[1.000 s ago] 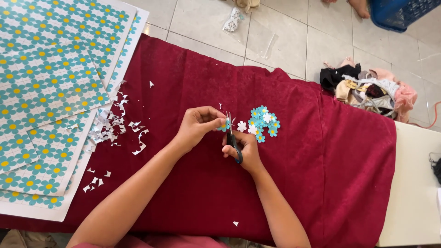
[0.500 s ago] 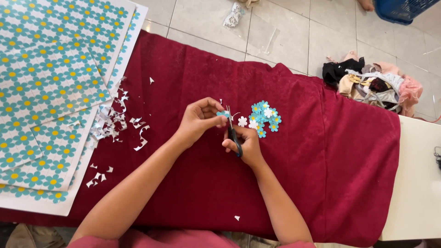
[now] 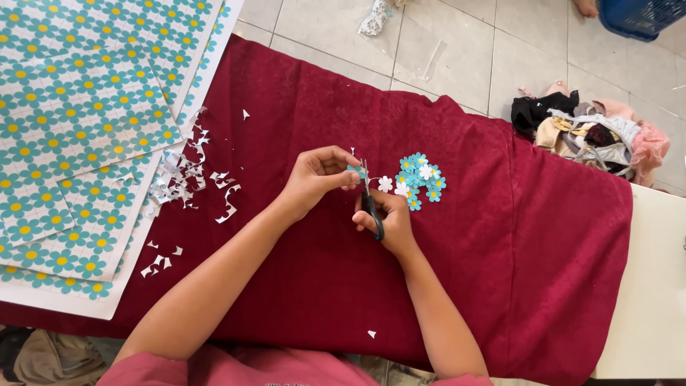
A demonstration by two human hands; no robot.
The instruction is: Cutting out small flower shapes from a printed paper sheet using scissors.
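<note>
left hand (image 3: pixel 314 179): grip pinched shut on a small teal flower piece (image 3: pixel 355 171), held just above the bench.
right hand (image 3: pixel 386 218): grip closed round the dark handles of the scissors (image 3: pixel 370 201); blades point up into the flower piece, touching its edge.
cut so far: a small cluster of finished flowers (image 3: pixel 418 180), teal and white, lies just right of the blades, near but apart from the grip.
offcuts: white paper scraps (image 3: pixel 182 179) scattered well left of the left hand's grip, a few more below it.
left to cut: flower-print sheets (image 3: pixel 78 121) stacked far left of the grip, mostly whole; many flowers uncut.
judgement: early stage; only a handful done against several full sheets.
surface: red cloth (image 3: pixel 500 250) covers the bench.
beyond: pile of clothes (image 3: pixel 593 136) on the floor, far right of the grip.
</note>
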